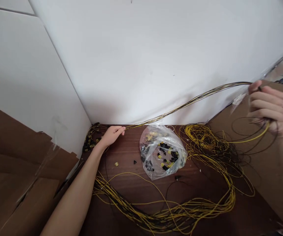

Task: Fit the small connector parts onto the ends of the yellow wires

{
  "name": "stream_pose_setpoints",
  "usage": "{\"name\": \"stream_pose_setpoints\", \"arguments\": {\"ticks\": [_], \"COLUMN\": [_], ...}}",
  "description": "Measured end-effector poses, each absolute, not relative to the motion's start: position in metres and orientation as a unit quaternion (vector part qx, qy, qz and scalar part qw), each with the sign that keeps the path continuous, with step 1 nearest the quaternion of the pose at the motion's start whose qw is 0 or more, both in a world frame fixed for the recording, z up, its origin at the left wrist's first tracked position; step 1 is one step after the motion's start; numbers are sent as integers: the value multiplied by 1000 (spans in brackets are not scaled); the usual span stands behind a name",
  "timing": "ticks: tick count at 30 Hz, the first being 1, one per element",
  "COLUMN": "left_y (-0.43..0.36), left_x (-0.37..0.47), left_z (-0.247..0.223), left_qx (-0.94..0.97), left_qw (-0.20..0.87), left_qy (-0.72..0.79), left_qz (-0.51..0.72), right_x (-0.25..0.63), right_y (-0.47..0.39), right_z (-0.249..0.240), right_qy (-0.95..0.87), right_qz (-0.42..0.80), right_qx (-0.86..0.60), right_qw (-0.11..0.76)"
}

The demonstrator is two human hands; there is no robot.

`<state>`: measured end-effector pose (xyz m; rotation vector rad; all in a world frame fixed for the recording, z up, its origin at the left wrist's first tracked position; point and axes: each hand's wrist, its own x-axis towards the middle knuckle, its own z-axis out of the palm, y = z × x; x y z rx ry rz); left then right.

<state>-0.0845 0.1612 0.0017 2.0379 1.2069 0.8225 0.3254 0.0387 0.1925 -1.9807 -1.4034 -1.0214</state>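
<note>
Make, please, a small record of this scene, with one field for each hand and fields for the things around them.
left hand: the left hand pinches the raised wire bundle near its lower end
right hand: the right hand grips the same bundle, higher up
bag: clear plastic bag, black and yellow small parts inside
loose pieces: yellowish piece and black piece, left of the bag
other wires: curved yellow-and-black bundle in front; tangled pile at right
surface: dark brown tabletop

A black and yellow wire bundle (197, 98) stretches, bowed, between the hands (113, 135) (271, 106).
</note>
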Motion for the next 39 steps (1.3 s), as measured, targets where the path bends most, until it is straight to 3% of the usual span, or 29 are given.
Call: {"name": "stream_pose_setpoints", "arguments": {"ticks": [2, 4, 9, 13, 16, 19, 22, 27, 39], "left_y": [160, 158, 154, 144, 124, 102, 91, 105, 138], "left_x": [-84, -84, -86, -70, -34, 10, 40, 47, 27], "left_z": [8, 18, 36, 53, 86, 126, 151, 148, 146], "left_qx": [792, 811, 829, 851, 854, 879, 890, 908, 908], "left_qw": [297, 293, 280, 180, 92, 132, 225, 287, 100], "left_qy": [458, 454, 460, 467, 420, 294, 215, 135, 196], "left_qz": [274, 225, 154, 161, 294, 351, 332, 275, 357], "right_x": [306, 291, 283, 276, 262, 246, 237, 240, 253], "right_y": [29, 23, 20, 17, 16, 18, 21, 23, -8], "right_z": [194, 193, 180, 174, 170, 162, 152, 139, 93], "right_qy": [-631, -604, -497, -491, -515, -550, -563, -543, -471], "right_qz": [51, 277, 486, 560, 591, 613, 635, 646, 670], "right_qx": [-675, -594, -507, -444, -415, -396, -375, -362, -405], "right_qw": [377, 454, 510, 498, 461, 406, 374, 395, 408]}}
